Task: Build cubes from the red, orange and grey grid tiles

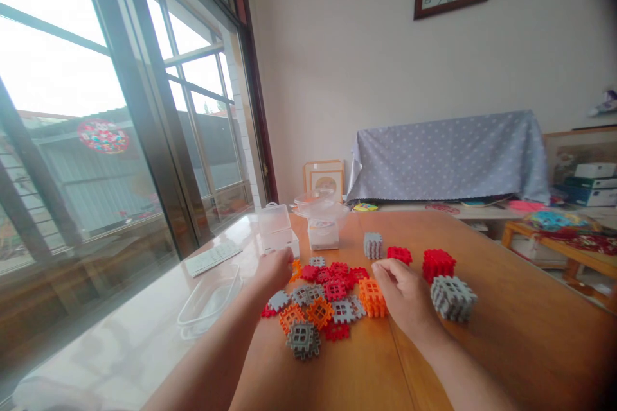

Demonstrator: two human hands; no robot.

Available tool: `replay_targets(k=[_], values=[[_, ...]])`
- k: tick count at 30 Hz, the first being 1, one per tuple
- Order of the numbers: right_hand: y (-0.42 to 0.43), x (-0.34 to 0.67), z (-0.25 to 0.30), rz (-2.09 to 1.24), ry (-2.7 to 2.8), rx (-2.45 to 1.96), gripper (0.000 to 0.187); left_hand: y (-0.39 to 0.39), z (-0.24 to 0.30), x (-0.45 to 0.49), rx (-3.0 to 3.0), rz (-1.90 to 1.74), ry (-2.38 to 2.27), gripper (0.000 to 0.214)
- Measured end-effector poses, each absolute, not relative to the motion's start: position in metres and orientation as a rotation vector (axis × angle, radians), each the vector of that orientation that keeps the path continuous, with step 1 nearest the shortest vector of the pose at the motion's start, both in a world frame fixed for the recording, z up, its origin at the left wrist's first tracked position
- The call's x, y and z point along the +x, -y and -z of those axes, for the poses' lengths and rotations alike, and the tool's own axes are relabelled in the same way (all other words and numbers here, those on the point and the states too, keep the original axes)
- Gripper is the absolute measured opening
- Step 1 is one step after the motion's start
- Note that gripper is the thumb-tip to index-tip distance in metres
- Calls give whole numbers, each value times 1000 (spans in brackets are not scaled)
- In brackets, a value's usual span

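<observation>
My left hand [276,267] is at the far left of a loose pile of flat square interlocking plastic pieces. Its fingers are closed at an orange piece [295,270] and appear to pinch it. Red pieces [336,289], grey pieces [342,311] and orange pieces [320,313] lie overlapping in the pile. My right hand [406,294] is closed, its fingers curled, just right of an orange stack [372,298]; whatever it holds is hidden. Beyond and beside it stand a grey stack [373,246], two red stacks [439,264] and a nearer grey stack [454,298].
On the table's left lie an open clear plastic tub [210,298] and a printed sheet [213,259]. A translucent lidded box [276,226] and more clear containers [324,231] stand at the back. Windows line the left side; a cloth-covered object [448,157] is behind the table.
</observation>
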State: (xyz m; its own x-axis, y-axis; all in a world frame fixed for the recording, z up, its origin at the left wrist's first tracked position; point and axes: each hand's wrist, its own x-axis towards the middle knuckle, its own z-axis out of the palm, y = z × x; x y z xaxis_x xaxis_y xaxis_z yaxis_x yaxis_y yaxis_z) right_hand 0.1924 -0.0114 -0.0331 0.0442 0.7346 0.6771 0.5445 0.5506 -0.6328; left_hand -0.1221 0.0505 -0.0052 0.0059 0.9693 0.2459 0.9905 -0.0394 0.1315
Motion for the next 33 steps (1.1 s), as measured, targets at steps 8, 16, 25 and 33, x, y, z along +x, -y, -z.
replay_targets(k=[8, 16, 25, 33], values=[[12, 192, 27, -391, 1504, -1099, 33, -27, -11, -81, -2258, 1088, 1904, 18], [19, 190, 12, -1284, 1055, -842, 47, 24, -18, 6, -2460, 1367, 1326, 15], [16, 194, 13, -1325, 965, -774, 37, 26, 14, 24, -2651, 1636, 1114, 17], [16, 192, 12, -1290, 939, -792, 35, 15, 25, 23, -2521, 2546, 1540, 32]])
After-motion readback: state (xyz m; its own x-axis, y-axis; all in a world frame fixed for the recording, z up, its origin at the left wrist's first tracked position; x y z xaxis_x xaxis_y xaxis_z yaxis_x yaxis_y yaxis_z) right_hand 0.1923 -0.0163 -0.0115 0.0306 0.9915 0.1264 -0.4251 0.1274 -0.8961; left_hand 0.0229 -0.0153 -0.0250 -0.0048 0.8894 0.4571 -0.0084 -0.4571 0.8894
